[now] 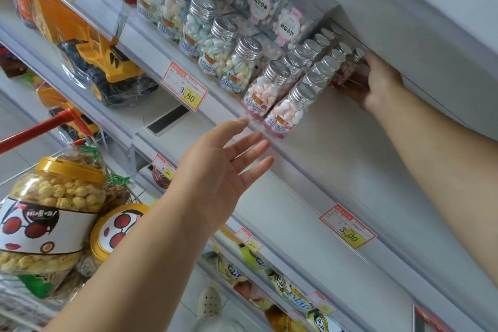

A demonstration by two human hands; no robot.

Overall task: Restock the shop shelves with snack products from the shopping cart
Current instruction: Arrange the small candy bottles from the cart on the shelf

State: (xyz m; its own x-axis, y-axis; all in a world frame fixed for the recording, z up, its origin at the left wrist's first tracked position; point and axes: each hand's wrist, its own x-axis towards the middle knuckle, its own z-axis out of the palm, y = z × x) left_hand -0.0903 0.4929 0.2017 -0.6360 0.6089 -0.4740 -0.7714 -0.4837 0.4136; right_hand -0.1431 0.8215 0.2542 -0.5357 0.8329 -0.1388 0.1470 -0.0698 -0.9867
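Observation:
Small clear candy bottles with silver caps stand in rows on a white shelf (pixel 331 143). My right hand (pixel 377 83) reaches deep into the shelf and grips one pink candy bottle (pixel 349 69) at the back of the rightmost row. The two front pink bottles (pixel 285 108) stand at the shelf edge. My left hand (pixel 215 170) hovers with fingers spread just below the shelf's front rail, holding nothing. The shopping cart (pixel 40 127) with its red handle sits at the lower left, holding large yellow-lidded snack jars (pixel 51 213).
Pastel candy bottles (pixel 215 46) and boxed candies (pixel 269 5) fill the shelf's left and back. A wrapped yellow toy truck (pixel 102 62) lies on the neighbouring shelf. Price tags (pixel 184 86) hang on the rails. Snack packets (pixel 269 277) fill lower shelves. The upper shelf overhangs my right hand.

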